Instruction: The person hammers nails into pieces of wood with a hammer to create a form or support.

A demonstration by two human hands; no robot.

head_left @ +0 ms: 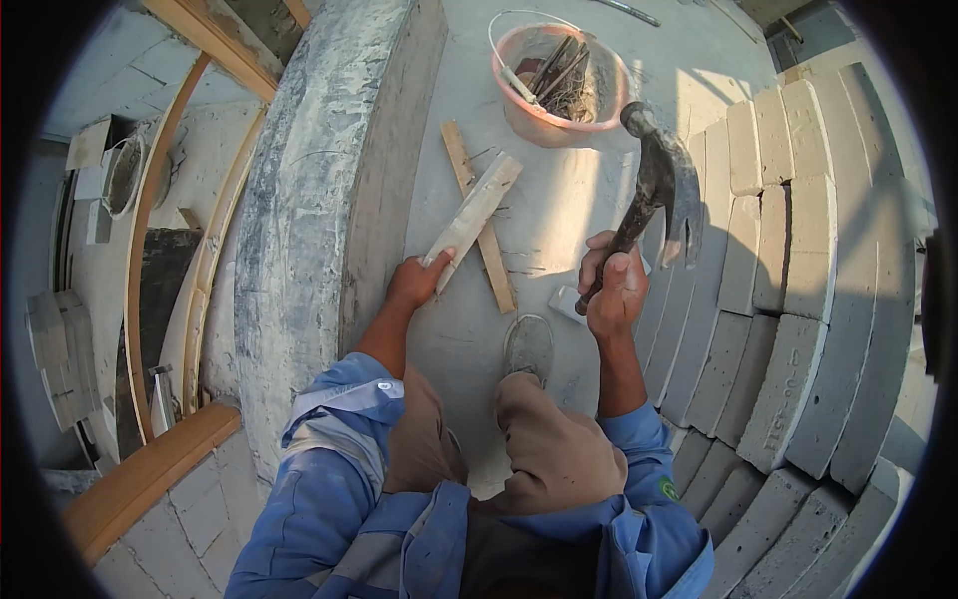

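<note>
A claw hammer (pixel 651 180) is raised upright, its handle wrapped by the fingers of my right hand (pixel 613 285). My left hand (pixel 417 280) is closed round the lower end of a short pale wood piece (pixel 477 215), which points up and to the right. Under that piece a thinner wooden strip (pixel 492 262) lies slanted on the floor, and the two cross. Some thin dark nails or wires show beside the crossing, too small to tell which. The hammer head is to the right of the wood, apart from it.
A pink-rimmed bucket (pixel 617 112) with sticks and metal scraps stands ahead. Stacked grey blocks (pixel 806 250) line the right side. A rough concrete beam (pixel 299 200) runs along the left, with wooden framing (pixel 150 479) beyond. My shoe (pixel 529 344) is below the strip.
</note>
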